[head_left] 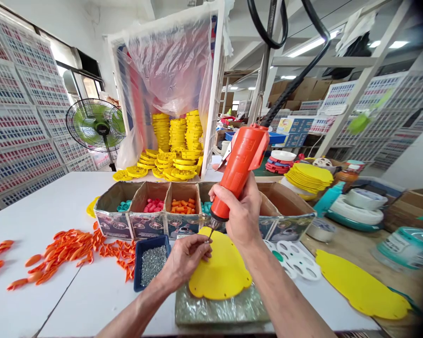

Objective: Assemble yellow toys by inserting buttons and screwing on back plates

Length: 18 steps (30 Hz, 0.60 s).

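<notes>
Over the yellow plate (220,274), right fingers (227,197) grip the orange screwdriver (238,162), left fingers (196,239) are closed beside its bit (212,233), apparently for screwing, which next needs steady alignment

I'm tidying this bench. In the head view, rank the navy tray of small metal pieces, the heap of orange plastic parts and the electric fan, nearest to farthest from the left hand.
From the left hand:
1. Navy tray: just to its left.
2. Orange plastic parts: farther left, past the tray.
3. Electric fan: back left, beyond the white table.
</notes>
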### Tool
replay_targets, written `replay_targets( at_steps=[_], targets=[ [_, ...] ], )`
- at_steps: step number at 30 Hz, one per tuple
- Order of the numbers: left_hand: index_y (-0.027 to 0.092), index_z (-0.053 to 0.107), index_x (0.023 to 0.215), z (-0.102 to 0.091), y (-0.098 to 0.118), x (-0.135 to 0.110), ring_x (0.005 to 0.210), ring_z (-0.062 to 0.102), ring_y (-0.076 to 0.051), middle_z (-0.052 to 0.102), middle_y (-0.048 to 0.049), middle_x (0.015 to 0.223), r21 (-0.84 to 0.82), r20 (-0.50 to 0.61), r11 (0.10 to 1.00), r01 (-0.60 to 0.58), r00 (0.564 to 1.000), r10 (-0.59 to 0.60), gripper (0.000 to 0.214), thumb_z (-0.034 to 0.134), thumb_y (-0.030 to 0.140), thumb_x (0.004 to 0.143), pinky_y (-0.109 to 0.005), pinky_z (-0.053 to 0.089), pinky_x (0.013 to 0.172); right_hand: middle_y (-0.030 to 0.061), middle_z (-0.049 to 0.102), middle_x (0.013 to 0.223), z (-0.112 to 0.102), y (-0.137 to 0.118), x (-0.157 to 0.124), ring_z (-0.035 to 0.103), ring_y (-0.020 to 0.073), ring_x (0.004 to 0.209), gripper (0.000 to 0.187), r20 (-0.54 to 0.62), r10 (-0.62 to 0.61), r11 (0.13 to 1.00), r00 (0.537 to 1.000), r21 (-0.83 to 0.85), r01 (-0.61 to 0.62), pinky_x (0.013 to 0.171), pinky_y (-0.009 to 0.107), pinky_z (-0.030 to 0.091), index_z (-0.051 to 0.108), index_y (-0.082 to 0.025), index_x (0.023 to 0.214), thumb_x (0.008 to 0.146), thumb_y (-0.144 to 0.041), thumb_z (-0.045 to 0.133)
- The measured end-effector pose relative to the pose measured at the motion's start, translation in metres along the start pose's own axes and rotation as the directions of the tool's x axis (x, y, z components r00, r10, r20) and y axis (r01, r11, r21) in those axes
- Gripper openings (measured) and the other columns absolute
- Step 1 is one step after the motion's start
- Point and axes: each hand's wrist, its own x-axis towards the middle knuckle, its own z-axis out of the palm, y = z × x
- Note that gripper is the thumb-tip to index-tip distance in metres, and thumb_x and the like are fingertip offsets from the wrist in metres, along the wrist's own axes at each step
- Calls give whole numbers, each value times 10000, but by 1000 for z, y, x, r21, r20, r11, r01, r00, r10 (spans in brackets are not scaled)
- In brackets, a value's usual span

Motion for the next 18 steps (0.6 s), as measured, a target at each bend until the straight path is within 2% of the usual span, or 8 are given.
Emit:
replay_targets(
  at_steps=[10,13,15,18],
  targets=[
    [139,718,918,2,9,2,637,693,-165,724,-49,715,94,-39,995,23,999,-19,256,586,357,934,-261,573,646,12,688,1157,-7,-4,6,628,127,674,446,2,-23,999,1000,-38,23,625,309,569,604,-309,1230,811,-210,723],
    [148,715,870,1,14,2,638,689,-168,731,-54,721,156,-42,988,16,999,-9,267,557,347,950,-260,558,642,10,688,1124,-18,-4,9,612,126,647,401,-16,-44,992,999,-119,42,602,310,558,606,-292,1173,799,-221,734],
    [163,722,838,2,20,1,685,698,-179,745,-55,740,200,-31,980,1,1000,6,263,563,337,954,-270,551,693,5,687,1073,-29,-2,10,606,129,633,351,-25,-50,982,998,-184,44,600,315,558,607,-276,1118,797,-233,740],
    [196,747,865,5,33,2,812,723,-206,794,-53,856,325,55,944,-54,998,39,235,564,305,964,-294,537,806,-7,673,976,-46,3,9,616,142,641,328,-33,-48,962,998,-272,37,614,321,564,594,-264,1104,812,-253,742]
  ],
)
